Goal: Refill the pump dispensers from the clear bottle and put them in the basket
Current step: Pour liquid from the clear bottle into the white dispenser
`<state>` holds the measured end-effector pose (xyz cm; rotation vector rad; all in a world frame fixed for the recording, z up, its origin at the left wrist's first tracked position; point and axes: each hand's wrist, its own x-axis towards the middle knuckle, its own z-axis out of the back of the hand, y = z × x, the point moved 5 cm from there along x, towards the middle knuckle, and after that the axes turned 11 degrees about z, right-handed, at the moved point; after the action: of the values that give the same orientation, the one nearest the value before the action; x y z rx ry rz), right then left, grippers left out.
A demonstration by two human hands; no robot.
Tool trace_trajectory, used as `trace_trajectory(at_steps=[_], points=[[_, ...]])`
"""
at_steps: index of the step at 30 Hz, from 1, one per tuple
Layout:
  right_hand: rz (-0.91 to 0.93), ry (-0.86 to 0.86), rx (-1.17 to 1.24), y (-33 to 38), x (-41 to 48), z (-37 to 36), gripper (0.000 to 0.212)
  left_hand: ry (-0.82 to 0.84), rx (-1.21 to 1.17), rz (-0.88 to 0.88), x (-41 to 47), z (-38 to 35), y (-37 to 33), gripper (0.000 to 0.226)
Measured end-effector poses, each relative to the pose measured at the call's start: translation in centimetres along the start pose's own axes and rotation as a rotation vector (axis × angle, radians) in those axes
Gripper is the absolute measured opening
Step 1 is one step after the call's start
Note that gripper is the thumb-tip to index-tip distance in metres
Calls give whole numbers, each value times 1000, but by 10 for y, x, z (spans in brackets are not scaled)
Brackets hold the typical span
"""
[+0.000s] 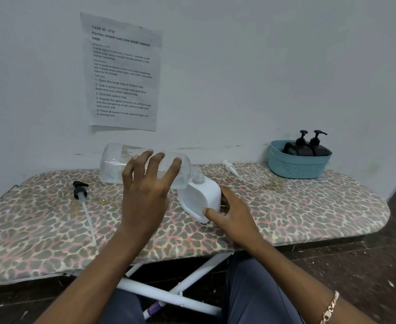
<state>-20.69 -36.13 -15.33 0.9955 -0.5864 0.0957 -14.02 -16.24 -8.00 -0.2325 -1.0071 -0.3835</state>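
My left hand [145, 183] grips the clear bottle [117, 163], which is tipped on its side with its neck down in the open mouth of a white dispenser [200, 195]. That dispenser stands without a pump in the middle of the board, and my right hand [229, 213] holds it at its lower right corner. A white pump [231, 169] lies just behind and to the right of it. A black pump with a long clear tube [81, 192] lies to the left. Two black pump dispensers [309, 146] stand in the teal basket [295, 167] at the back right.
The work surface is an ironing board with a leopard-print cover [309, 206], against a white wall. A printed paper sheet [122, 73] hangs on the wall. White board legs [169, 295] and my knees are below the front edge.
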Motion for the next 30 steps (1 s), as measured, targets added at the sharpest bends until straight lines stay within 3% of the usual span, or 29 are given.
trace_trajectory(at_steps=[30], points=[[9, 3, -8, -4, 1, -1, 60, 11, 10, -14, 2, 1, -2, 82]])
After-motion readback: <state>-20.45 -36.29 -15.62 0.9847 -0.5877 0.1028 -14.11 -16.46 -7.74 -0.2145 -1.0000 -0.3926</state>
